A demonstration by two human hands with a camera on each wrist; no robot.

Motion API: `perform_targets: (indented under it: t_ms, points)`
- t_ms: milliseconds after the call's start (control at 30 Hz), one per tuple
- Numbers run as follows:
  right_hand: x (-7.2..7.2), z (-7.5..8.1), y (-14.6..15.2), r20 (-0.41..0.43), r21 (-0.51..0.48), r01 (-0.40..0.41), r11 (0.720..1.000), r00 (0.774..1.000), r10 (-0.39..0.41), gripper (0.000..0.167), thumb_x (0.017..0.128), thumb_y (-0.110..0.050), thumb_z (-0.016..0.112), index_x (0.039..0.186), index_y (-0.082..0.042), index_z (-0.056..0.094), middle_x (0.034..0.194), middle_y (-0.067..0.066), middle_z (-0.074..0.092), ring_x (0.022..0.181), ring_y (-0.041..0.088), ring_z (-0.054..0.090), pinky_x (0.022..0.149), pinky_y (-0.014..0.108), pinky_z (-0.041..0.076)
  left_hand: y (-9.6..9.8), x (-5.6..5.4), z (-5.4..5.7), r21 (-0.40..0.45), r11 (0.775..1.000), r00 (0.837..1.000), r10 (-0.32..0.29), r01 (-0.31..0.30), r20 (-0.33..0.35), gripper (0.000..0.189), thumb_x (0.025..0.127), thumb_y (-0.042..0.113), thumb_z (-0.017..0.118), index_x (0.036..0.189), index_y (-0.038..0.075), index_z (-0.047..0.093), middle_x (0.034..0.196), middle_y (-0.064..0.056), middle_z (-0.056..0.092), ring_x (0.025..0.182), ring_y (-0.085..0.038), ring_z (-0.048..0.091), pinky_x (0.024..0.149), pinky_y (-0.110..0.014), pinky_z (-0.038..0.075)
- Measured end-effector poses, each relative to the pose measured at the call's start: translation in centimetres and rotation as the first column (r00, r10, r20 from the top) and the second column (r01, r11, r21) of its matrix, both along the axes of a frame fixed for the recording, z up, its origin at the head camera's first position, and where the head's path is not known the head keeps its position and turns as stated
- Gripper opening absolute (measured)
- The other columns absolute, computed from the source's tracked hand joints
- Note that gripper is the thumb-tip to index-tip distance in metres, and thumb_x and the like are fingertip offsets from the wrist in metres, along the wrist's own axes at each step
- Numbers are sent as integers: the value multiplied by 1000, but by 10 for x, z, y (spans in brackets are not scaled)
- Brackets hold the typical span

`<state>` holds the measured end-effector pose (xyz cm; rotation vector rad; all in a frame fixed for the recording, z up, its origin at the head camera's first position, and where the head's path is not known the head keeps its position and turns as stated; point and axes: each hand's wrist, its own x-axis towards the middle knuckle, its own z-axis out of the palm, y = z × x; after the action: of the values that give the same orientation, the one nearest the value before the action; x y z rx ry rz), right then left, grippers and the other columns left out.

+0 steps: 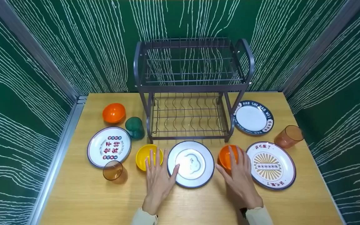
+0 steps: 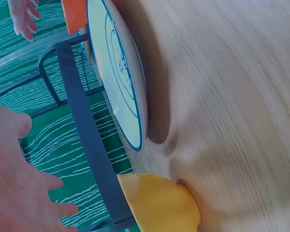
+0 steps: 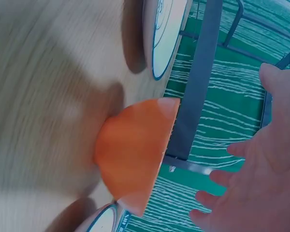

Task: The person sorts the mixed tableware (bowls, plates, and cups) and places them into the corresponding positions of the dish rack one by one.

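Note:
My left hand [image 1: 159,181], fingers spread, is held over the near side of a yellow bowl [image 1: 142,157] and the left rim of a white plate with a blue edge [image 1: 191,179]. In the left wrist view that hand stands apart from the yellow bowl [image 2: 164,205], with nothing in it. Over an orange bowl [image 1: 225,156] to the right of the plate, my right hand [image 1: 241,182] has its fingers extended. The right wrist view shows a gap between its fingers and the orange bowl [image 3: 135,150].
A two-tier dark dish rack [image 1: 186,137] stands at the back. To the left are another orange bowl [image 1: 113,113], a green cup [image 1: 135,128], a printed plate [image 1: 97,145] and an amber cup [image 1: 116,173]. Two plates [image 1: 287,170] [image 1: 252,117] and an amber cup [image 1: 287,137] lie right.

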<state>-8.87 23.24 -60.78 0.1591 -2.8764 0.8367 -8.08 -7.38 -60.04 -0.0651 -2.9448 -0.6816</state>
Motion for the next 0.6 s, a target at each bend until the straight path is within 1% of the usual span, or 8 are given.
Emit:
perform_targets:
  t_ms: [67,133,233,300,467,600]
  points:
    - [-2,-2,3,20,-18,15,1000,1000,-15,91,96,-58,64,163,-11,23,166,27,14,148,52,14,115,75,14,0,0,1,6,1000,1000,13,-13,-3,77,101,64,46,161,17,35,169,-16,20,156,-39,7,125,-57,6]
    - [-5,-5,6,58,-35,40,999,998,-38,94,96,-62,61,164,-11,21,167,26,10,149,52,11,114,76,13,1,0,2,17,1000,1000,26,-25,-17,76,101,62,48,161,16,36,168,-17,22,155,-40,10,125,-57,9]
    - [-9,-10,11,103,-50,69,996,993,-63,98,95,-66,59,164,-11,19,168,25,6,150,51,10,113,77,13,1,1,4,37,998,998,45,-43,-47,74,102,58,50,160,14,37,166,-18,27,153,-42,18,124,-58,16]
    - [-12,-14,14,101,-44,74,996,992,-70,100,94,-66,61,164,-9,19,167,27,8,149,51,12,114,76,14,1,2,4,73,996,996,56,-51,-74,72,103,55,50,159,11,38,163,-20,32,150,-42,24,122,-58,21]
    - [-18,-23,17,91,-25,78,997,993,-76,103,91,-62,69,162,-4,22,164,32,10,144,54,19,114,75,19,1,3,5,181,981,990,92,-72,-105,68,105,48,50,155,3,42,156,-20,43,144,-40,35,118,-57,32]
    - [-23,-26,18,127,-12,84,996,988,-82,107,89,-64,70,162,-5,19,164,32,8,142,54,21,112,75,23,2,2,5,242,966,983,128,-94,-129,60,106,39,54,152,1,45,152,-18,49,138,-36,43,114,-54,37]
